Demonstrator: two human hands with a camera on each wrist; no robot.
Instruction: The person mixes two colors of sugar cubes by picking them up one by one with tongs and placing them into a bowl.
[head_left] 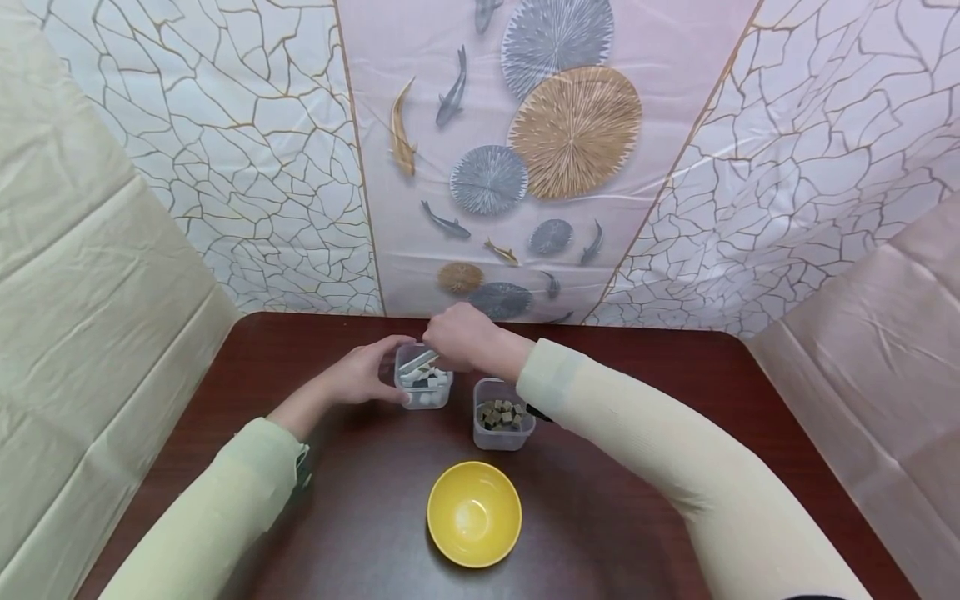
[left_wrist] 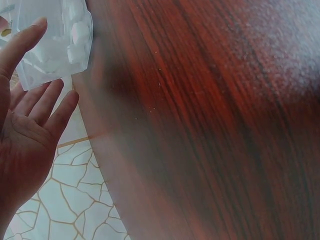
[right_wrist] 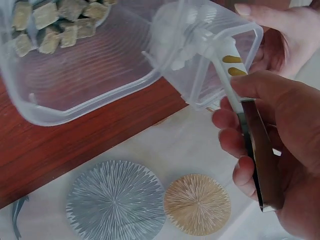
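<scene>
My left hand (head_left: 363, 372) holds a small clear plastic container (head_left: 425, 398) of white cubes (head_left: 431, 379), thumb on its near side and fingers at the far side. In the left wrist view the hand (left_wrist: 30, 120) shows thumb and fingers about the container (left_wrist: 55, 50). My right hand (head_left: 467, 337) grips a pair of metal tongs (right_wrist: 260, 155) whose front end reaches into that container. Whether the tongs' tips hold a cube cannot be made out. Beside it stands a second clear container (head_left: 501, 440) with brownish cubes (head_left: 501, 415), under the right forearm.
A yellow bowl (head_left: 475, 515) sits nearer to me on the dark red-brown wooden table (head_left: 360, 517). A patterned cloth (head_left: 285, 167) with fish and round leaf shapes hangs behind the table's far edge. Plain beige cloth (head_left: 82, 333) covers the left side.
</scene>
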